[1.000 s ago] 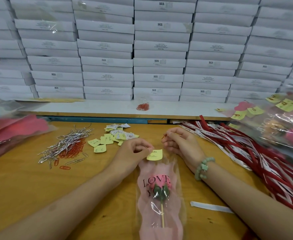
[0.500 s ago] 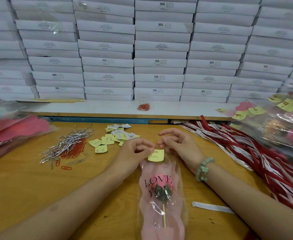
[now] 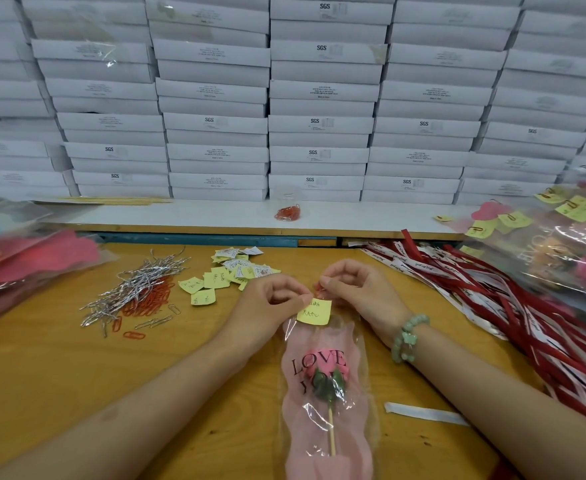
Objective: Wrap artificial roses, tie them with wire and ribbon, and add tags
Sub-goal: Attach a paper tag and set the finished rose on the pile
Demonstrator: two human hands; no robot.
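Note:
A pink artificial rose (image 3: 326, 367) on a wooden stick lies in a clear and pink wrapper (image 3: 322, 434) printed LOVE YOU, on the wooden table (image 3: 59, 375). A yellow tag (image 3: 314, 311) sits at the wrapper's top edge. My left hand (image 3: 270, 306) pinches the tag's upper left corner. My right hand (image 3: 357, 292) pinches a red paper clip at the tag's top. The clip is mostly hidden by my fingers.
Silver wire ties (image 3: 135, 285) and red paper clips (image 3: 146, 301) lie at the left, loose yellow tags (image 3: 222, 277) behind my left hand. Red and white ribbons (image 3: 513, 306) spread on the right, below finished wrapped roses (image 3: 561, 244). White boxes (image 3: 319, 98) are stacked behind.
My right hand has moved left to meet my left hand at the tag's top edge. The tag and the rose have stayed in place.

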